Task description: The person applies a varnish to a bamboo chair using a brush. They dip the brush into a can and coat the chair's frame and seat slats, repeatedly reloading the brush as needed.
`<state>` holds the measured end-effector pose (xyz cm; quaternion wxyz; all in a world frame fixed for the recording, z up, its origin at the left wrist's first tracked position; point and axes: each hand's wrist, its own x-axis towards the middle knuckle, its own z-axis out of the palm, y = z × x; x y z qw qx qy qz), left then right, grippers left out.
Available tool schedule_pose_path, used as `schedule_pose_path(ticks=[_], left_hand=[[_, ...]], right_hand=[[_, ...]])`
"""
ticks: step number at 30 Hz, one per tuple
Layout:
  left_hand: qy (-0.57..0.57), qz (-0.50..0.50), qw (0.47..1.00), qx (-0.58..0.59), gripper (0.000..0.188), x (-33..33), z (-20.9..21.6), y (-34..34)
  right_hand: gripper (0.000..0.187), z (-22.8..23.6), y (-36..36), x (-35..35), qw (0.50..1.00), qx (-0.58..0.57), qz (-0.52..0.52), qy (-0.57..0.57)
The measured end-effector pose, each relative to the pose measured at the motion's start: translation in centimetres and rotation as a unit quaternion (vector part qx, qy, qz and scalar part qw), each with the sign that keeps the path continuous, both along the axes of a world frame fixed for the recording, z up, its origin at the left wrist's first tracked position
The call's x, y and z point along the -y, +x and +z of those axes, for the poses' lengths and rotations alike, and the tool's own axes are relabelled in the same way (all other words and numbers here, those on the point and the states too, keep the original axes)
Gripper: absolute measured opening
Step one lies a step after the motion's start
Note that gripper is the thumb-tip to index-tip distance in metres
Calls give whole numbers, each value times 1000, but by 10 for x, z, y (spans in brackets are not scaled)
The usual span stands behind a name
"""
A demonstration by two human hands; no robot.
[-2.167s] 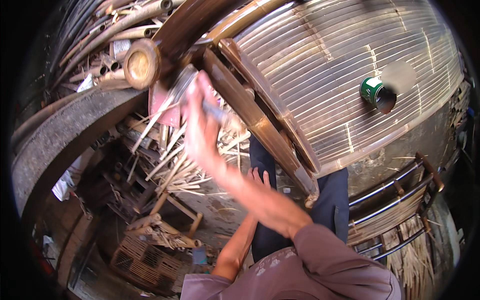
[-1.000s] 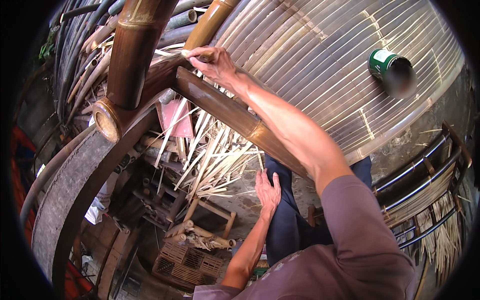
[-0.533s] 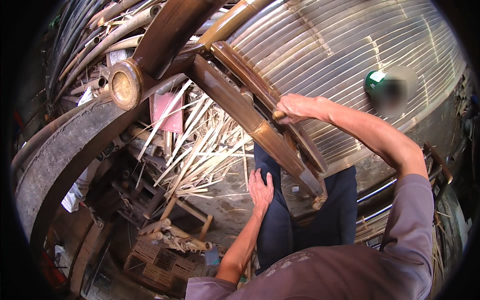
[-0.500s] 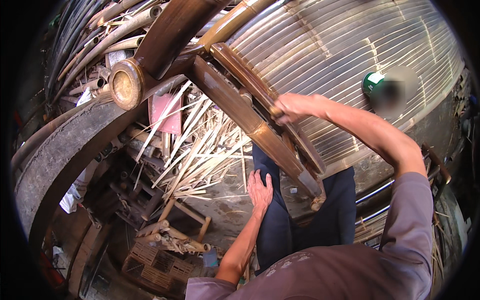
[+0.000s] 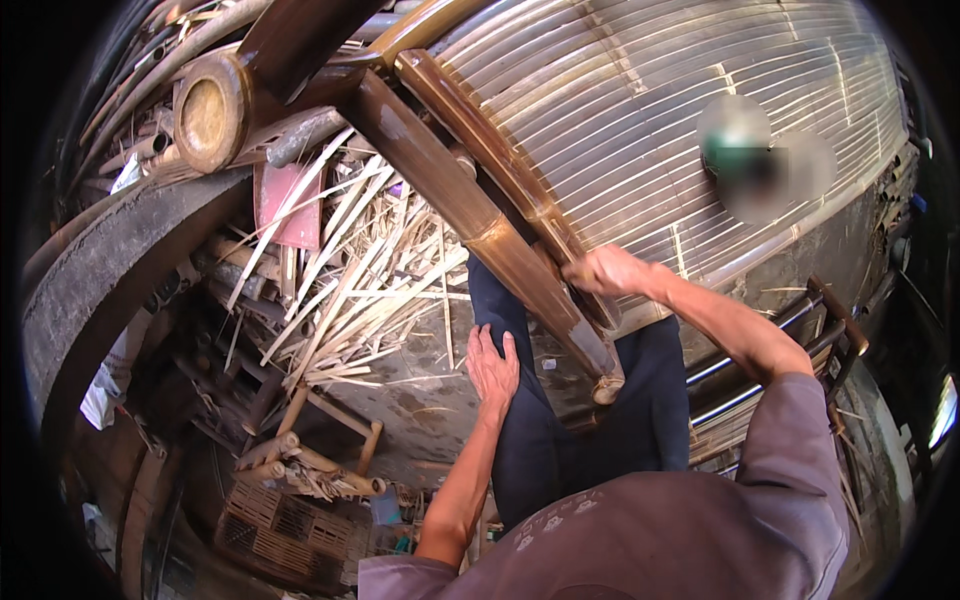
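My left hand (image 5: 491, 367) lies with outstretched fingers on my left thigh, holding nothing. Curled fingers close my right hand (image 5: 612, 272), which is at the near part of a glossy brown bamboo rail (image 5: 490, 150). Something small may be in its grip, but the fingers hide it. This rail runs along the edge of a wide bamboo-slat surface (image 5: 600, 130). Beside it, a second thick bamboo pole (image 5: 430, 190) slopes down between my knees. A heavier upright bamboo post (image 5: 300, 40) stands at the far left end, near a round cut bamboo end (image 5: 212, 112).
A partly blurred green can (image 5: 728, 158) stands on the slats. Pale bamboo strips (image 5: 350, 260) litter the floor at left, next to a pink sheet (image 5: 290, 205). A curved grey ledge (image 5: 110, 260), a small bamboo frame (image 5: 320, 440) and a dark rack (image 5: 820, 310) flank me.
My right hand has moved nearer to me along the rail, toward its lower end. My left hand stays on the thigh. The whole view has shifted slightly.
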<state>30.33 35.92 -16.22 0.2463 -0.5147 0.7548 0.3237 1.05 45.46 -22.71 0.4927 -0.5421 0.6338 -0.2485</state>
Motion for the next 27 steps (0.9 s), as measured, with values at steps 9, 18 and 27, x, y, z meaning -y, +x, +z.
schedule_pose_path(ticks=[9, 18, 27], left_hand=[[1, -34, 999, 18, 52, -1, -3, 2], [-11, -49, 999, 7, 54, 2, 0, -4], [-12, -70, 997, 32, 52, 1, 0, -12]], right_hand=[[37, -15, -61, 193, 912, 110, -379, 107], [35, 6, -30, 152, 823, 249, -506, 76], [38, -12, -30, 108, 881, 255, -397, -15]])
